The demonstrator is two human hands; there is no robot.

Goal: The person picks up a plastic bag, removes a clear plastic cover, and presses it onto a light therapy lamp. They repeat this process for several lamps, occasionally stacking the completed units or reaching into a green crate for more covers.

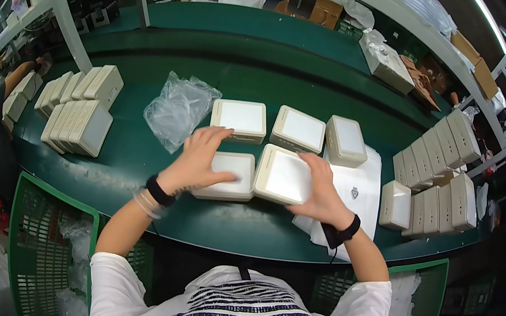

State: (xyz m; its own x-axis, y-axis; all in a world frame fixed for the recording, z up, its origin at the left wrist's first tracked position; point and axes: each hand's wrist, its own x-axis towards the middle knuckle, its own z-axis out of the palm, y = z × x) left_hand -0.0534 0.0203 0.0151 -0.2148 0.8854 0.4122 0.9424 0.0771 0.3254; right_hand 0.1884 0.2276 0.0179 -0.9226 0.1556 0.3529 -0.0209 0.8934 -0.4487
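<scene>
My right hand (pixel 323 192) grips a beige box-shaped device with a white face (pixel 287 176), fingers at its far edge and thumb at its near edge. This device is slightly tilted against its neighbour. My left hand (pixel 202 159) has its fingers spread above a similar device (pixel 230 175) to the left; its thumb reaches over the white face. Behind them stand three more such devices: one at the left (pixel 239 118), one in the middle (pixel 299 128) and one at the right (pixel 346 142).
A crumpled clear plastic bag (pixel 180 110) lies left of the devices. White sheets (pixel 358 199) lie at the right. Rows of the same devices stand at the far left (pixel 83 124) and right (pixel 433 155). Green crates (pixel 52 247) flank me. Another person (pixel 3 108) is at the left.
</scene>
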